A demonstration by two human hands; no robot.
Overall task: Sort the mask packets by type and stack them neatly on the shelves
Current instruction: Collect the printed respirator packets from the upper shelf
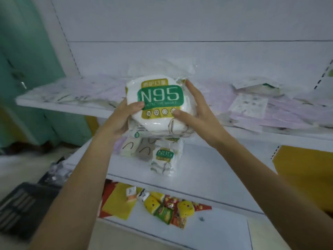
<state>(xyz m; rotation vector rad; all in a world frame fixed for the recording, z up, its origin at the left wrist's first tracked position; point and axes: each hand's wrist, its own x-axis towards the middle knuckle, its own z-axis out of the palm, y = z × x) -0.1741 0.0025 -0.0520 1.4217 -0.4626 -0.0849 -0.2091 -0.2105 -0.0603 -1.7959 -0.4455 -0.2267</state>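
Note:
A thick bundle of white N95 mask packets (159, 98) with a green label is held in front of the upper shelf (59, 105). My left hand (124, 118) grips its left side, thumb on the label. My right hand (196, 112) grips the right side, fingers along its edge and thumb on the front. On the middle shelf (207, 170) below stands a smaller pile of N95 packets (164, 159), with pale packets (137, 147) beside it. Purple and patterned mask packets (261, 109) lie scattered over the upper shelf.
The lowest shelf holds colourful snack packets (167, 206) and yellow-red sheets (117, 201). A dark basket (19, 204) sits on the floor at lower left. A green wall (27, 51) is at left, and a yellow panel (302, 168) at right.

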